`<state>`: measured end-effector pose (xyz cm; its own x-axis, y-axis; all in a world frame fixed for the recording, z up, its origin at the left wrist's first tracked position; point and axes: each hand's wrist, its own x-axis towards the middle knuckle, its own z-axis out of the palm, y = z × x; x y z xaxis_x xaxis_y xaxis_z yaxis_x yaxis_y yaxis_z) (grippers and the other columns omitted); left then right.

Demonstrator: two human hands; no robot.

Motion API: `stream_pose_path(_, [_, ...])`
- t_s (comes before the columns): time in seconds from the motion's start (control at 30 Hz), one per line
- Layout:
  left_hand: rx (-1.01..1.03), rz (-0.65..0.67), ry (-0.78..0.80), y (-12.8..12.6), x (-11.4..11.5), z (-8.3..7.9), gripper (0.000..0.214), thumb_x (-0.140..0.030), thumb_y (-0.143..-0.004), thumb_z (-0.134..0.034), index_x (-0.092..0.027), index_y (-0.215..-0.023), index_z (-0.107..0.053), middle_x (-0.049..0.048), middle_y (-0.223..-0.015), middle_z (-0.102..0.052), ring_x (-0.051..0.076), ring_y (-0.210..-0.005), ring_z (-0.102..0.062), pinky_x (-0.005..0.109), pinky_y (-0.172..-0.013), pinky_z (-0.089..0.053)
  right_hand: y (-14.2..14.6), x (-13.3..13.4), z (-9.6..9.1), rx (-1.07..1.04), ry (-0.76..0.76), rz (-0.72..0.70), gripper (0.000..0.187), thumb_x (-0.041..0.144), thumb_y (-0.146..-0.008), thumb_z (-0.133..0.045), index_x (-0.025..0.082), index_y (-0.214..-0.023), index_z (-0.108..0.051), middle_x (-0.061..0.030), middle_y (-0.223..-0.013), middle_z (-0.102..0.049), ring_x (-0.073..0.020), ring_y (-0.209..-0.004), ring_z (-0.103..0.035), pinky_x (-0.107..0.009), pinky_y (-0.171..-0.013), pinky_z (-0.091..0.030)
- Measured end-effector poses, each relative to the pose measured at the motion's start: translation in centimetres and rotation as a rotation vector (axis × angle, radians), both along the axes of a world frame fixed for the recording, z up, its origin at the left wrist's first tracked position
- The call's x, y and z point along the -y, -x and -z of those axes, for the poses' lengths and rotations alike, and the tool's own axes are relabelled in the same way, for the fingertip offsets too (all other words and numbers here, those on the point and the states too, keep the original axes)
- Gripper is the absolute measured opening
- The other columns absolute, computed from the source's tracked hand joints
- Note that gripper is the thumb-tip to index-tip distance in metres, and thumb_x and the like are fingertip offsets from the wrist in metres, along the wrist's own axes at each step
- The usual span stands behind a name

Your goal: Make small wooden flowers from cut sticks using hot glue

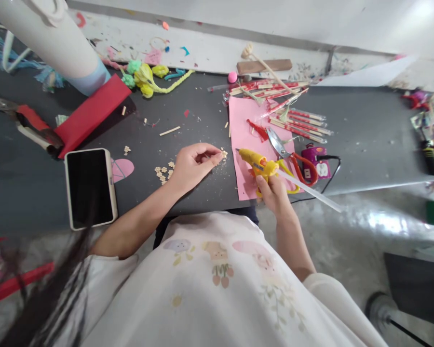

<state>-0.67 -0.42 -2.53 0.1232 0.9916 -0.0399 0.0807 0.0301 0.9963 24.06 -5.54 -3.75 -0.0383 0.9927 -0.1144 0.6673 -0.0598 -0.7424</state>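
My right hand (274, 195) is closed round the handle of a yellow hot glue gun (256, 160). A clear glue stick (311, 190) juts from its back, and the nozzle points left toward my other hand. Between thumb and fingertips, my left hand (193, 166) pinches a small pale flower-shaped piece (224, 154) just above the dark table. Several similar pale pieces (162, 173) lie beside my left wrist. Under the glue gun is a pink sheet (242, 130), with scissors (278, 143) with red-orange handles lying on it.
A phone (90, 188), a red box (94, 115), pliers (36, 127) and a tall white flask (61, 48) stand or lie at left. Wrapped red-and-white sticks (296, 120) lie behind the pink sheet. Right of the scissors is a purple device (315, 161) with a black cord.
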Motion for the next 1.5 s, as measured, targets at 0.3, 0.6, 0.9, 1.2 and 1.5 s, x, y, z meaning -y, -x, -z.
stream_pose_path(0.3, [-0.311,0.235,-0.130,-0.5,0.9,-0.1,0.013,-0.030,-0.081,-0.066,-0.019,-0.083,-0.074,0.0001,-0.074,-0.071,0.009,-0.057,-0.053,0.023,-0.055,-0.038,0.1,0.4,-0.2,0.137,-0.038,-0.059,0.032,0.046,-0.095,-0.041,0.020,-0.093,-0.060,-0.0030,-0.073,-0.059,-0.0194,-0.069,-0.055,-0.035,-0.066,-0.048])
stream_pose_path(0.6, [-0.376,0.268,-0.171,-0.5,0.9,-0.3,0.015,-0.032,-0.083,-0.065,-0.019,-0.084,-0.073,0.0002,-0.076,-0.070,0.009,-0.056,-0.052,0.023,-0.056,-0.037,-0.1,0.8,-0.7,0.444,-0.153,-0.264,0.038,0.043,-0.094,-0.043,0.016,-0.117,-0.057,-0.0136,-0.095,-0.066,-0.0305,-0.089,-0.060,-0.044,-0.077,-0.050])
stream_pose_path(0.9, [-0.382,0.259,-0.163,-0.6,0.9,-0.2,0.015,-0.032,-0.083,-0.064,-0.019,-0.084,-0.073,-0.0001,-0.076,-0.070,0.009,-0.057,-0.053,0.023,-0.056,-0.038,0.0,1.8,-1.4,0.609,-0.225,-0.356,0.046,0.045,-0.097,-0.038,0.010,-0.122,-0.054,-0.0155,-0.096,-0.064,-0.0310,-0.090,-0.059,-0.044,-0.081,-0.051])
stream_pose_path(1.2, [-0.395,0.265,-0.172,-0.6,0.9,-0.2,0.015,-0.031,-0.083,-0.064,-0.019,-0.085,-0.073,0.0008,-0.078,-0.071,0.009,-0.057,-0.053,0.024,-0.057,-0.038,-0.9,2.4,-2.6,0.550,-0.188,-0.391,0.041,0.040,-0.095,-0.045,0.011,-0.121,-0.056,-0.0135,-0.092,-0.064,-0.0296,-0.089,-0.061,-0.042,-0.077,-0.052])
stream_pose_path(1.5, [-0.464,0.370,-0.315,-0.6,1.0,0.1,0.018,-0.032,-0.089,-0.059,-0.019,-0.087,-0.070,0.0022,-0.083,-0.070,0.011,-0.065,-0.056,0.025,-0.064,-0.042,-2.6,2.7,-2.0,0.134,0.008,-0.103,0.031,0.042,-0.093,-0.049,0.020,-0.102,-0.068,-0.0070,-0.083,-0.069,-0.0230,-0.076,-0.064,-0.039,-0.069,-0.052])
